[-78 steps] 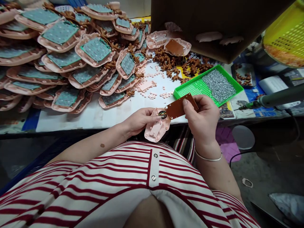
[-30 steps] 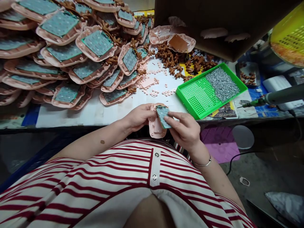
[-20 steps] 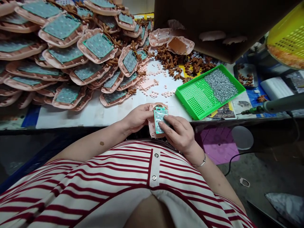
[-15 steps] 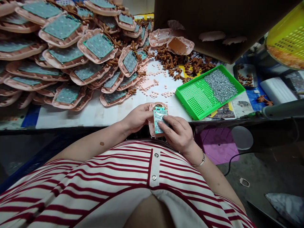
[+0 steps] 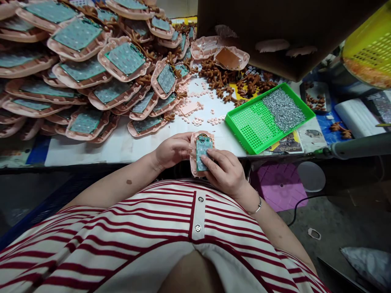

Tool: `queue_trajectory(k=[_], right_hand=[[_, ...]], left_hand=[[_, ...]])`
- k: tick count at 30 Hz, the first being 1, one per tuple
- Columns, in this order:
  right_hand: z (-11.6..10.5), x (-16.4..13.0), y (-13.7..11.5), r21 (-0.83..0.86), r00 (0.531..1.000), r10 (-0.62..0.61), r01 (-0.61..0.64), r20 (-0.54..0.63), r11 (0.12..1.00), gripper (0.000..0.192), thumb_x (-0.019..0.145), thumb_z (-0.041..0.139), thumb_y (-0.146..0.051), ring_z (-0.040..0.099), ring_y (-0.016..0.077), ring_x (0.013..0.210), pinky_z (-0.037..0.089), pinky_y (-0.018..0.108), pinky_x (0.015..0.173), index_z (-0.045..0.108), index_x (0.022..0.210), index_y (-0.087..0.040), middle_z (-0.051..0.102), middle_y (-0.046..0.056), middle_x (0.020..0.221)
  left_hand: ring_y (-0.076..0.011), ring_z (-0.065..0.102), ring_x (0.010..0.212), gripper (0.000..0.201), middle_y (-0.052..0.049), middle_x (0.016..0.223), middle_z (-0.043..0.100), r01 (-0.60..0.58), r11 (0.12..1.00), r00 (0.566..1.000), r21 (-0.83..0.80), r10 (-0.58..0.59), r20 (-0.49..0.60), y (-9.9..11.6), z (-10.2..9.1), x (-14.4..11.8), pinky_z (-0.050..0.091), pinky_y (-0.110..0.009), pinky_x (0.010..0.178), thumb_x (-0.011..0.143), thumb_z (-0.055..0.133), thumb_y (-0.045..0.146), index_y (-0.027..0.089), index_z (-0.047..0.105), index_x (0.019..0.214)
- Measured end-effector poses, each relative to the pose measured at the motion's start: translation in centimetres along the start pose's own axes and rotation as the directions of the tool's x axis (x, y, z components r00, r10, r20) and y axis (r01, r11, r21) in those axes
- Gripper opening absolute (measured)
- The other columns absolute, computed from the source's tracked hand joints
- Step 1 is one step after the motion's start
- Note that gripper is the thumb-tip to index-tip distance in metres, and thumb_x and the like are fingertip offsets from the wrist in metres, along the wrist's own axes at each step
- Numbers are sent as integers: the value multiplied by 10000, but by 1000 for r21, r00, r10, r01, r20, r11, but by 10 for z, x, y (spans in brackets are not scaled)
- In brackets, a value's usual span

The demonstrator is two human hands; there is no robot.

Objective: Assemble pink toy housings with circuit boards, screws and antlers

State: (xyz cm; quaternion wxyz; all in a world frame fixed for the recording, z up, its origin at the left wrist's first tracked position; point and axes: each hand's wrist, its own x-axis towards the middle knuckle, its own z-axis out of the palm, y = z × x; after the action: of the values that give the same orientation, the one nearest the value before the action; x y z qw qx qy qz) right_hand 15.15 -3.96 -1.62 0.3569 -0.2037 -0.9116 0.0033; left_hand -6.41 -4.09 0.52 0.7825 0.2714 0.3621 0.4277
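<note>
A pink plastic shell (image 5: 193, 162) is held at the table's front edge, close to my body. Inside it lies a green circuit board (image 5: 201, 148) with a pale dotted face and thin wires at the top end. My left hand (image 5: 174, 149) grips the shell's left side, its fingertips partly hidden. My right hand (image 5: 227, 171) holds the right side, with thumb and fingertips pressing on the board's face. The lower right corner of the board is covered by these fingers.
Many similar pink shells with boards (image 5: 124, 59) are piled at the left. Brown plastic pieces (image 5: 226, 87) and small pink parts (image 5: 197, 121) lie mid-table. A green tray (image 5: 244, 130) of small screws (image 5: 284, 110) stands right, before a cardboard box (image 5: 244, 24). A grey tool (image 5: 363, 143) juts in.
The shell and board have tilted slightly in my hands, and glare has left the board. My left fingers have shifted a little along the shell's edge. My right fingers stay on the board.
</note>
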Motion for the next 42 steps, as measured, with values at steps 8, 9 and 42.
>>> queue_trajectory(k=[8, 9, 42], right_hand=[[3, 2, -4, 9, 1000, -28, 27, 9, 1000, 449, 855, 730, -420, 684, 261, 1033, 622, 422, 839, 662, 1212, -155, 728, 181, 1125], [3, 2, -4, 22, 1000, -22, 22, -7, 1000, 478, 846, 737, -436, 684, 260, 1036, 621, 419, 843, 651, 1224, -155, 723, 182, 1132], [-2, 25, 8, 48, 800, 423, -487, 425, 872, 904, 813, 718, -530, 412, 395, 1430, 423, 618, 1153, 350, 1511, -90, 426, 268, 1519]], left_hand=[[-158, 669, 794, 385, -63, 930, 739, -41, 996, 996, 84, 48, -79, -5, 4, 4, 532, -260, 740, 689, 837, 224, 117, 729, 1044], [-159, 671, 800, 382, -65, 936, 741, -50, 995, 996, 90, 56, -64, -5, 4, 3, 531, -258, 743, 696, 832, 223, 117, 731, 1048], [-146, 639, 733, 422, -30, 866, 685, -13, 1000, 996, 20, 15, -86, -13, 11, 24, 507, -255, 701, 642, 785, 129, 113, 651, 1042]])
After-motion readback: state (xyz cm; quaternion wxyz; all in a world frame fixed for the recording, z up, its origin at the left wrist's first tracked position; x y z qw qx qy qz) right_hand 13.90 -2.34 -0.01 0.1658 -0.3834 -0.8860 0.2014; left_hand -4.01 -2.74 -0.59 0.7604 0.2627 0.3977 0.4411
